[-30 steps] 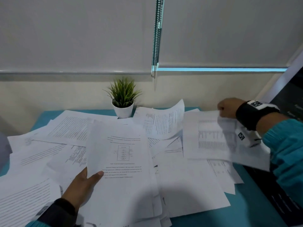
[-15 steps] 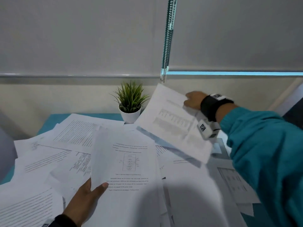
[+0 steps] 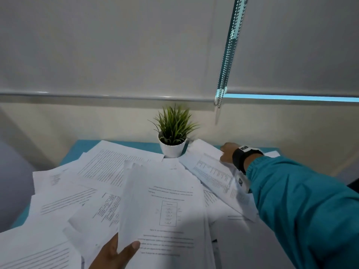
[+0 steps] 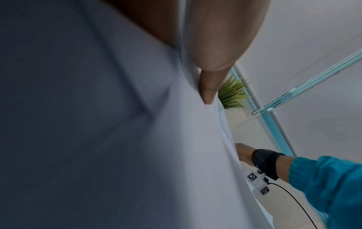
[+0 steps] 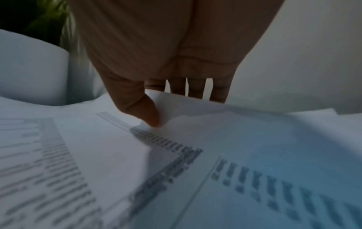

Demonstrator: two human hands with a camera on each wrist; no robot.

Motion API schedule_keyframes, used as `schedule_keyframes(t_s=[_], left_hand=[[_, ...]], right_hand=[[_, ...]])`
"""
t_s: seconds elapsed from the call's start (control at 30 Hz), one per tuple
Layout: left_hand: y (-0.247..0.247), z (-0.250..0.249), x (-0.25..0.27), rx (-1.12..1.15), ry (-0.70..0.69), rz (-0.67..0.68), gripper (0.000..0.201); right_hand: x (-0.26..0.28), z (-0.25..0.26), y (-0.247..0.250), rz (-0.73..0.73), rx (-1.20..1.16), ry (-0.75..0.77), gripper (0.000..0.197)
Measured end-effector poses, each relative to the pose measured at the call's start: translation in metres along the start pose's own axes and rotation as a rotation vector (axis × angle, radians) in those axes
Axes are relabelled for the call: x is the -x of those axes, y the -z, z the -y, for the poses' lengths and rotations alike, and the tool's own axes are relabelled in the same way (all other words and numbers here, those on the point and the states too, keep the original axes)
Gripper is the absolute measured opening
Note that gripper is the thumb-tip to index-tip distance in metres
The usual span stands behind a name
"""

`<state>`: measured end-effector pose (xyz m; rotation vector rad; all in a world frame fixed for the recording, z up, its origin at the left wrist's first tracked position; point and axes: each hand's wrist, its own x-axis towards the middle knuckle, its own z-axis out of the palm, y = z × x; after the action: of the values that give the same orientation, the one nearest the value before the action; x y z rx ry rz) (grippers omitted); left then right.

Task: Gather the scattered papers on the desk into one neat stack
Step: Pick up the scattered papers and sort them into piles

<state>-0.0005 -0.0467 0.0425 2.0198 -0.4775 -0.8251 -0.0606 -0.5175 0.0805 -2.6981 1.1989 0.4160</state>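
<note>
Much of the desk lies buried, and the close views blur

The teal desk point(image 3: 116, 145) shows only at its far edge under the scattered papers point(image 3: 93, 193). The left hand point(image 3: 114, 255) is cut off by the bottom edge. Fingers point(image 5: 197, 89) of the right hand point(image 3: 228, 152) vanish behind a sheet point(image 5: 254, 139) whose print is unreadable.

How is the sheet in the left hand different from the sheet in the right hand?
The left-hand sheet shows a boxed diagram with short text lines; the right-hand sheet shows dense rows like a table. The left-hand sheet lies near the person, at the middle of the desk; the right-hand sheet lies far back, beside the potted plant. The left hand grips its sheet at the near edge; the right hand pinches its sheet at the far edge. Both are white printed pages.
</note>
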Motion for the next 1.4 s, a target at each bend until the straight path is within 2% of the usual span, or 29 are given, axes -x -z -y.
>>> schedule_keyframes(t_s=[0.1, 0.17, 0.3, 0.4, 0.47, 0.5, 0.6, 0.67, 0.73, 0.8, 0.9, 1.03, 1.07, 1.1, 1.17, 1.23, 1.33, 1.4], left_hand=[[-0.003, -0.002, 0.001, 0.002, -0.056, -0.029, 0.059], [-0.005, -0.001, 0.0, 0.015, -0.083, -0.023, 0.044], [-0.006, 0.002, -0.001, 0.084, -0.047, -0.02, 0.047], [-0.007, 0.005, -0.001, 0.077, -0.059, -0.036, 0.061], [-0.007, 0.003, 0.0, 0.115, -0.093, -0.038, 0.059], [-0.007, 0.005, 0.0, 0.145, -0.107, -0.035, 0.056], [-0.006, 0.006, 0.004, 0.196, -0.109, -0.008, 0.045], [-0.006, 0.012, 0.002, 0.223, -0.119, 0.02, 0.052], [-0.006, 0.021, -0.002, 0.261, -0.117, 0.021, 0.064], [-0.007, 0.021, -0.002, 0.275, -0.122, 0.029, 0.064], [-0.008, 0.015, 0.001, 0.272, -0.145, 0.04, 0.047], [-0.008, 0.019, 0.002, 0.256, -0.154, -0.002, 0.072], [-0.008, 0.018, 0.002, 0.269, -0.15, -0.005, 0.072], [-0.01, 0.015, 0.004, 0.293, -0.158, 0.003, 0.066], [-0.011, 0.007, 0.009, 0.318, -0.177, -0.001, 0.04], [-0.012, 0.005, 0.011, 0.333, -0.173, 0.007, 0.031], [-0.013, 0.006, 0.013, 0.364, -0.169, 0.082, 0.035], [-0.012, 0.012, 0.007, 0.427, -0.126, 0.122, 0.044]], right_hand=[[-0.001, -0.004, -0.001, -0.036, 0.034, 0.027, 0.055], [-0.001, -0.009, -0.002, -0.063, 0.027, 0.035, 0.044], [0.029, -0.01, 0.008, -0.1, -0.039, 0.072, 0.01], [0.062, -0.017, 0.02, -0.191, -0.21, 0.095, 0.019], [0.087, -0.028, 0.031, -0.267, -0.318, 0.102, 0.033], [0.1, -0.033, 0.039, -0.31, -0.353, 0.116, 0.034], [0.15, -0.049, 0.063, -0.484, -0.406, 0.106, 0.027], [0.184, -0.057, 0.073, -0.601, -0.521, 0.052, 0.03], [0.217, -0.062, 0.077, -0.722, -0.646, -0.001, 0.02], [0.242, -0.062, 0.072, -0.776, -0.767, -0.024, 0.011], [0.261, -0.05, 0.045, -0.716, -0.946, -0.015, 0.014], [0.269, -0.012, -0.026, -0.468, -1.005, -0.012, 0.016], [0.267, -0.001, -0.046, -0.406, -0.996, -0.029, 0.02], [0.264, 0.008, -0.066, -0.362, -0.981, -0.042, 0.027], [0.259, 0.028, -0.095, -0.284, -0.97, -0.052, 0.041], [0.262, 0.051, -0.111, -0.213, -0.957, -0.072, 0.046], [0.266, 0.077, -0.124, -0.103, -0.937, 0.016, 0.026], [0.269, 0.085, -0.124, -0.042, -0.902, 0.092, 0.022]])
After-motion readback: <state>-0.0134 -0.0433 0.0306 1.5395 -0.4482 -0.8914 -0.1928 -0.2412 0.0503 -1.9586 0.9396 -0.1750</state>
